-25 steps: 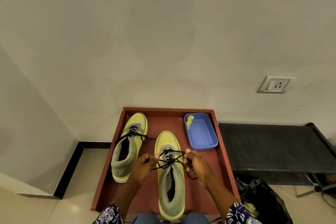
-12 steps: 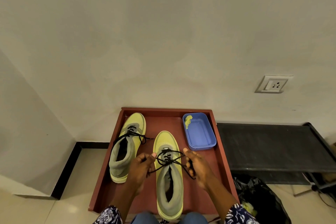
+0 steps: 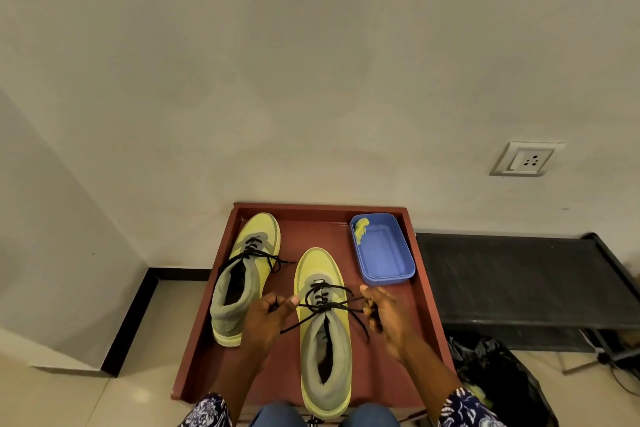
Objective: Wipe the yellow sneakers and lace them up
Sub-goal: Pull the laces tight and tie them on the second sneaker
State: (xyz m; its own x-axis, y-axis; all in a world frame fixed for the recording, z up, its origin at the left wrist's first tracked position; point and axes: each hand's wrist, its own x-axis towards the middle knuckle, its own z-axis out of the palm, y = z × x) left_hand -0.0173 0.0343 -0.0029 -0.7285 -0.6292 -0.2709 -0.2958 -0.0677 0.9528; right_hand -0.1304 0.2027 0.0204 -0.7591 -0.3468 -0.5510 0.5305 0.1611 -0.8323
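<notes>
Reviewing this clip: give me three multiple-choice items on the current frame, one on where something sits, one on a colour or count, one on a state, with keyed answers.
1. Where is the blue tub?
A. Far right corner of the red tray
B. On the black bench
C. Between the two sneakers

2. What colour are the laces?
A. White
B. Black
C. Yellow

3. What are the hands doing?
A. Resting flat on the tray
B. Wiping the near sneaker with a cloth
C. Each pinching a lace end at the near sneaker

Answers:
1 A, the tub sits inside the tray's far right corner, right of both shoes.
2 B, dark laces show on the near sneaker and the far sneaker.
3 C, the left hand and right hand each have a grip on lace, pulled sideways.
</notes>
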